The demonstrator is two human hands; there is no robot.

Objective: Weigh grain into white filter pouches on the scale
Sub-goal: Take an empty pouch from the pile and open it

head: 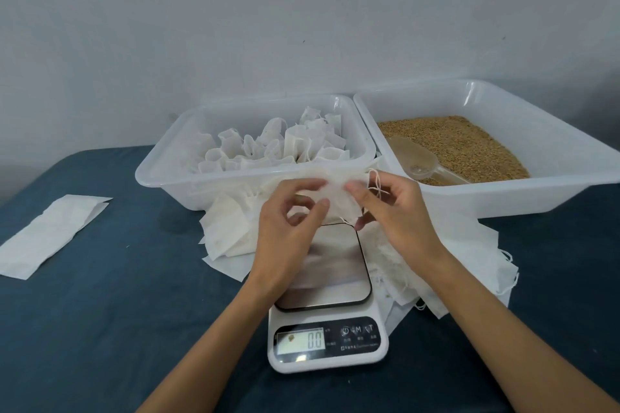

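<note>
Head view, nearest first: the scale sits at the front of the dark blue tabletop, its display reading zero and its steel platform bare. Just above the platform, the left hand and the right hand both pinch one white filter pouch between thumb and fingertips, apparently pulling its mouth apart; its drawstring dangles over the right fingers.

Several things could go wrong from here. The fabric looks thin and limp, so the mouth may fall shut when one hand lets go to reach for the scoop, and grain would then spill onto the platform and spoil the reading. The loose string could snag on a finger. Empty pouches are heaped right against the scale's right edge and others against its left; any of them lapping onto the platform would add false weight.

Open room lies mainly to the left, where only a flat strip of white material rests well apart. Farther back, the tub of filled pouches and the grain tub stand side by side, rims touching, close behind the scale. Reaching the grain means lifting over the tub's near wall, with the wall of the room just beyond.
</note>
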